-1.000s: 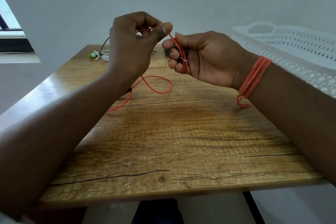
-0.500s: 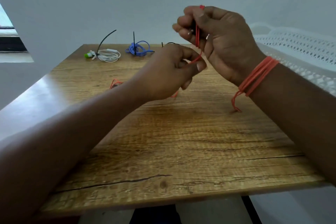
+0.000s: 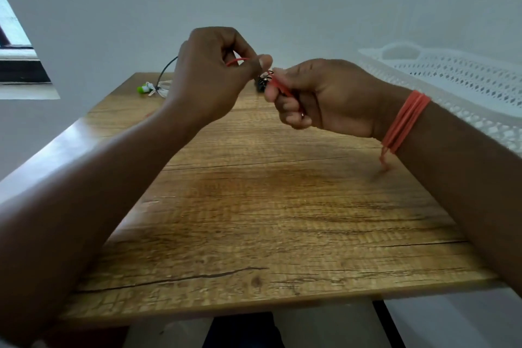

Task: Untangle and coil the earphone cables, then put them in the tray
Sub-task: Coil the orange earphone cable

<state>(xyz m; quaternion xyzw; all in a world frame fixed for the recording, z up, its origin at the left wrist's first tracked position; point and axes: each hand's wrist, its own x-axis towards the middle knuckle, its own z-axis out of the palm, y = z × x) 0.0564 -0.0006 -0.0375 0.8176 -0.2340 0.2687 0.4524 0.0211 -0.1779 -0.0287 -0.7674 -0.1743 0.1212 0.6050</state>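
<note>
I note both hands raised above the table (image 3: pixel 282 206): left hand (image 3: pixel 209 79) pinches the red cable (image 3: pixel 237 61); right hand (image 3: pixel 319 99) grips its coil.

Bare forearms, no sleeves over either. Several turns of orange-red thread (image 3: pixel 404 120) wound as a band round the right wrist, with a short knotted tail hanging below. Left hand (image 3: pixel 209 76) and right hand (image 3: pixel 324 99) ungloved.
</note>
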